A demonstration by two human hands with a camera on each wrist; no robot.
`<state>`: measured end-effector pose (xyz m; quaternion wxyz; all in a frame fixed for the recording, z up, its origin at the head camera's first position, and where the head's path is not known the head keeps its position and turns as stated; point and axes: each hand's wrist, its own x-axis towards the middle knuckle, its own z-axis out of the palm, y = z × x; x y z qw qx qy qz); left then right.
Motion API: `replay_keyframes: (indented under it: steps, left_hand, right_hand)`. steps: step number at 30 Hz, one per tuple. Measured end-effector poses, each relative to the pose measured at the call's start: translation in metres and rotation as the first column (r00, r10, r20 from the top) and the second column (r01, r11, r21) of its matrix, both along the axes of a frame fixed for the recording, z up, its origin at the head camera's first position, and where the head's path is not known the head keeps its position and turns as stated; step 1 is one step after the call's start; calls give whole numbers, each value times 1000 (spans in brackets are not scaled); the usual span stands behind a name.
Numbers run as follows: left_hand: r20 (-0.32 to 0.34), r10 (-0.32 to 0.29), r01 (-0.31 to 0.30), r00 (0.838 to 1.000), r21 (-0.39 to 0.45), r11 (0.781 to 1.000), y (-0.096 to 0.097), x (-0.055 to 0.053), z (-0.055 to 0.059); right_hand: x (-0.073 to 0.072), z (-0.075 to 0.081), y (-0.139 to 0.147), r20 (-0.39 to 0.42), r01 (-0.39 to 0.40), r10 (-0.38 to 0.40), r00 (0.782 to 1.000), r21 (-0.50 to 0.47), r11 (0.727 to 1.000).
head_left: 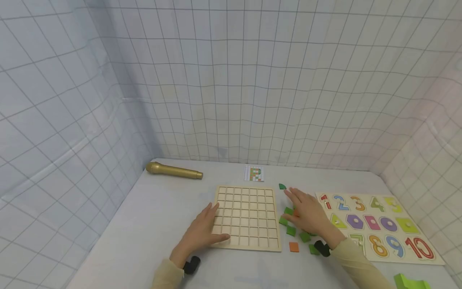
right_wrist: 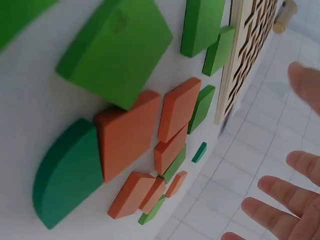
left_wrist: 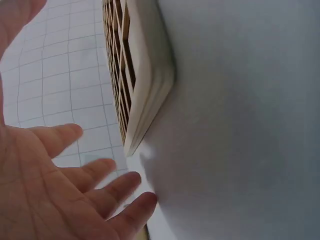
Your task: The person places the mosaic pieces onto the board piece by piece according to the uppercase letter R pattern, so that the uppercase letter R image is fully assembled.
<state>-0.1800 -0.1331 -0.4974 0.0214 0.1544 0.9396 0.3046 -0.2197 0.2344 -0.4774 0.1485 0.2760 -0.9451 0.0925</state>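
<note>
A wooden grid board (head_left: 249, 216) with bare square cells lies in the middle of the table. My left hand (head_left: 200, 230) is at its left side, fingers spread and thumb over the lower left corner; the left wrist view shows the palm holding nothing. To the board's right, my right hand (head_left: 311, 212) hovers over scattered tiles with its fingers extended and nothing in them. Among these are green square tiles (right_wrist: 117, 52), orange square tiles (right_wrist: 130, 135) and a dark green quarter-round tile (right_wrist: 70, 172). Another dark green tile (head_left: 282, 186) lies just beyond the right fingertips. The right hand hides some tiles in the head view.
A number-and-shape puzzle board (head_left: 382, 228) lies at the right. Behind the grid board is a small card with a coloured pattern (head_left: 254, 173). A gold toy microphone (head_left: 175, 170) lies back left, a bright green block (head_left: 411, 283) front right. Gridded cloth walls (head_left: 245, 100) enclose the table.
</note>
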Motion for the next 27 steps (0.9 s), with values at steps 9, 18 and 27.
replay_keyframes:
  steps: [9, 18, 27]
  left_hand:
    - [93, 40, -50, 995, 110, 993, 4, 9, -18]
    - [66, 32, -39, 997, 97, 995, 5, 14, -23]
    - [-53, 32, -30, 998, 40, 999, 2, 13, -32]
  right_hand:
    - [-23, 0, 11, 77, 117, -105, 991, -173, 978]
    - [-43, 1, 16, 193, 266, -225, 955, -226, 937]
    - [-63, -3, 21, 314, 358, -273, 909, -254, 898]
